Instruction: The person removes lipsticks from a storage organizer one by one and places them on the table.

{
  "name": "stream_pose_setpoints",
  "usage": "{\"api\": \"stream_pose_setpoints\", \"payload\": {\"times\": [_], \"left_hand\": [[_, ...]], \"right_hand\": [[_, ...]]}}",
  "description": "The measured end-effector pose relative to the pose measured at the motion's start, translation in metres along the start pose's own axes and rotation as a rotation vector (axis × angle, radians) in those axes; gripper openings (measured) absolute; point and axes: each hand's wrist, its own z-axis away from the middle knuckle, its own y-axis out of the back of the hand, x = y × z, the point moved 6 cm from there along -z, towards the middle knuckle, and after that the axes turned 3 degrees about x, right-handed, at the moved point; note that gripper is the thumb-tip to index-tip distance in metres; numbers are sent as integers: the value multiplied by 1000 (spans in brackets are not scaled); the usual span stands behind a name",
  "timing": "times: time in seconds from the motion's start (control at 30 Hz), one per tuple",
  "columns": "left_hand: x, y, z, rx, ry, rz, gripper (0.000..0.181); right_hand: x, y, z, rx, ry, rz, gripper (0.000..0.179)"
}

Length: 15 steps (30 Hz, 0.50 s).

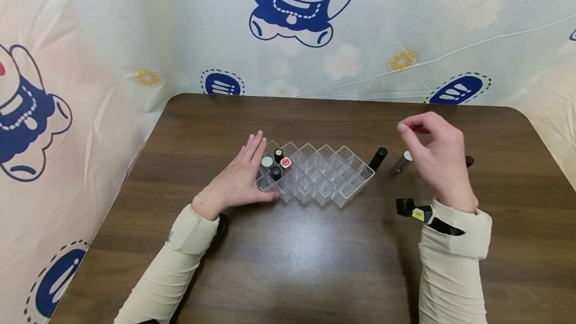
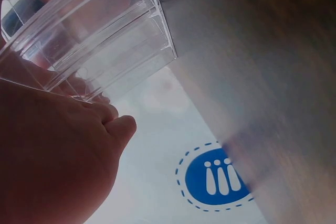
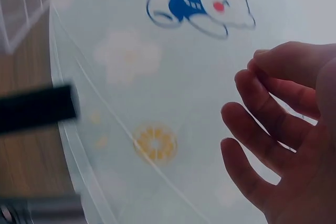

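Note:
A clear plastic lipstick organizer [image 1: 326, 174] with diamond-shaped compartments stands on the table. Several lipstick tubes are in its left end, among them a silver-topped one [image 1: 267, 162] and a red-topped one [image 1: 285, 164]. My left hand [image 1: 240, 176] rests against that end, fingers extended along the side and thumb at the front edge. To the right, my right hand [image 1: 434, 156] is raised above the table, thumb and index tips together, other fingers loosely bent, with nothing visible between them. Left of it stand a black tube [image 1: 379, 158] and a silver tube [image 1: 402, 162].
Partly hidden behind the right hand is another dark object [image 1: 469, 161]. A black strap [image 1: 407, 207] with a yellow label sticks out from the right cuff. Beyond the brown wooden table [image 1: 288, 259] hangs a printed curtain [image 1: 189, 24], which also runs along the left side.

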Motion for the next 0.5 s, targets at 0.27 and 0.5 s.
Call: {"api": "stream_pose_setpoints", "payload": {"times": [0.27, 0.5], "left_hand": [[0, 2, 2, 8, -6, -3, 124], [0, 1, 2, 3, -1, 9, 124]], "right_hand": [[-25, -33, 0, -119, 98, -80, 5], [-37, -58, 3, -217, 140, -84, 5]]}}
